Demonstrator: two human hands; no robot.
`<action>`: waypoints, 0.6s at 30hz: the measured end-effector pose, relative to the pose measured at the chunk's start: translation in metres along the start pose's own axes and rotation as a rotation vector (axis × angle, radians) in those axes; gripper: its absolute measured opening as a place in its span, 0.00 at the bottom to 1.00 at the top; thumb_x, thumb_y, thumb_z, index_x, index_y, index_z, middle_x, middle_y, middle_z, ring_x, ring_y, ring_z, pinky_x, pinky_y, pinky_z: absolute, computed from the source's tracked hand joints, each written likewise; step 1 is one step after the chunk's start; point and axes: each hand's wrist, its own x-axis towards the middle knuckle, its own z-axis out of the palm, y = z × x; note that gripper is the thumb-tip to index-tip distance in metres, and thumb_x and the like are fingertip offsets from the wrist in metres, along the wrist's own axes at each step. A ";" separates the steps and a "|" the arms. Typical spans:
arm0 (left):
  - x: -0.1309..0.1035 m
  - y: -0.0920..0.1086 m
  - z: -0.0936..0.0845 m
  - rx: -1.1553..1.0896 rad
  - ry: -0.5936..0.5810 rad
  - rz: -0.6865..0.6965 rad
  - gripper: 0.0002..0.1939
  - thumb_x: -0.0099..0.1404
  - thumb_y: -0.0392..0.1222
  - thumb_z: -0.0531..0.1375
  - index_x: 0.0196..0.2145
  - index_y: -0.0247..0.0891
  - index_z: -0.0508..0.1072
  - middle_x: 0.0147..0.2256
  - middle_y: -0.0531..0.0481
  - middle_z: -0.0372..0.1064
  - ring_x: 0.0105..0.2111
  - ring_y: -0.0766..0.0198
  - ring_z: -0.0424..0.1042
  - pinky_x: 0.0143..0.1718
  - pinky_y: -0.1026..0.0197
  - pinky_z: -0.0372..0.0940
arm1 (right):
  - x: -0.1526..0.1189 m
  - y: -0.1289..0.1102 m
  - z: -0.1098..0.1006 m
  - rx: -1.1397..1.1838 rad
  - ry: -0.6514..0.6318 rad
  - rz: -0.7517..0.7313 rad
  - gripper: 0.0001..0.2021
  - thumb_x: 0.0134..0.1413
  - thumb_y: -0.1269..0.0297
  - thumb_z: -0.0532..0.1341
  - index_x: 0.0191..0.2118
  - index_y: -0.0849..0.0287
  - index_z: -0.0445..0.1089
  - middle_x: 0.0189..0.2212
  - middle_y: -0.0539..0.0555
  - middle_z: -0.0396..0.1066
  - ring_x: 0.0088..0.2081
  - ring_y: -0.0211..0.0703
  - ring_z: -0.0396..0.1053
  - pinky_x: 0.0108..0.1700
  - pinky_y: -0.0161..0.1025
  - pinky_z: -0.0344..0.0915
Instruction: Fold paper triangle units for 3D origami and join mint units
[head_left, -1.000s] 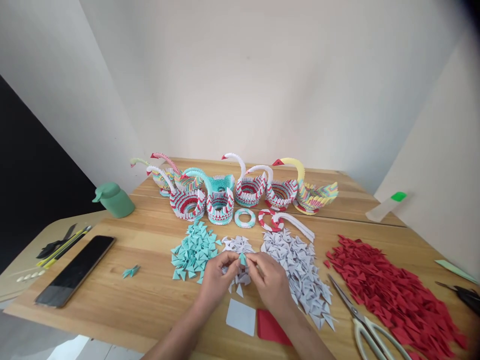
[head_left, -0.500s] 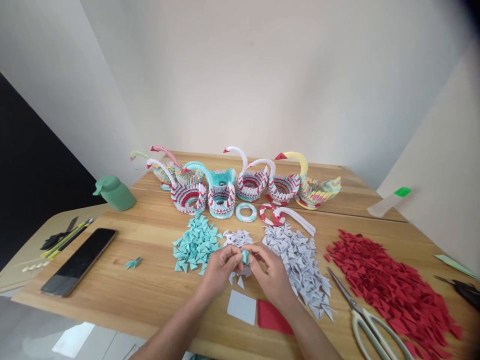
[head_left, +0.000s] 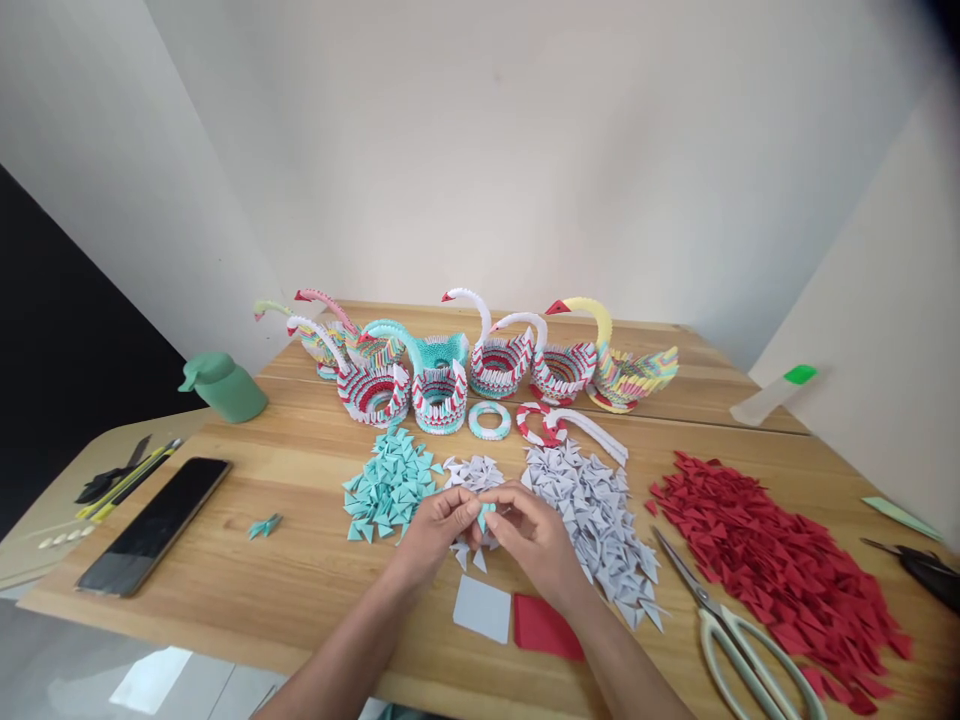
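Observation:
Between the fingertips of my left hand (head_left: pixel 439 525) and my right hand (head_left: pixel 529 530) is a small turquoise folded paper piece (head_left: pixel 486 517), partly covered by the fingers. Both hands are closed in a pinch on it, above a small pile of white folded paper pieces (head_left: pixel 474 473). Left of my hands lies a heap of turquoise folded paper triangles (head_left: pixel 391 482). A larger heap of pale grey-white paper triangles (head_left: pixel 592 515) is to the right. Below my hands are a white paper stack (head_left: pixel 482 609) and a red paper stack (head_left: pixel 546 630).
Several paper swans (head_left: pixel 373 395) stand across the back, with a turquoise-white ring (head_left: pixel 490 421) and a red-white ring (head_left: pixel 534 424) before them. At right are red triangles (head_left: pixel 780 560) and scissors (head_left: pixel 724 620). A phone (head_left: pixel 154 525) and green pot (head_left: pixel 225 388) are at left.
My right fingers have shifted over the turquoise piece, covering more of it. The view has moved slightly; the other things on the table keep their places.

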 end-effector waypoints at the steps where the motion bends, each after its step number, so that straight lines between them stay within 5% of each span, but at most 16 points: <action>1: 0.000 0.000 0.000 -0.010 -0.009 -0.006 0.22 0.55 0.58 0.64 0.24 0.35 0.67 0.18 0.54 0.67 0.18 0.70 0.63 0.24 0.67 0.57 | 0.000 0.001 0.000 0.003 0.012 0.019 0.07 0.55 0.67 0.60 0.38 0.56 0.75 0.32 0.53 0.71 0.34 0.41 0.69 0.35 0.35 0.68; 10: -0.004 0.005 0.003 -0.194 -0.065 -0.068 0.22 0.54 0.57 0.65 0.24 0.35 0.65 0.17 0.53 0.65 0.18 0.69 0.63 0.24 0.65 0.58 | 0.003 -0.001 0.003 0.327 -0.030 0.224 0.11 0.52 0.61 0.62 0.41 0.58 0.73 0.23 0.49 0.73 0.27 0.40 0.73 0.33 0.38 0.72; 18: -0.003 0.005 0.005 0.029 0.026 -0.012 0.21 0.53 0.57 0.65 0.28 0.35 0.68 0.19 0.54 0.68 0.19 0.69 0.66 0.24 0.66 0.59 | 0.001 0.003 0.003 0.196 0.046 0.177 0.06 0.53 0.65 0.59 0.34 0.58 0.72 0.24 0.49 0.72 0.26 0.39 0.71 0.31 0.35 0.69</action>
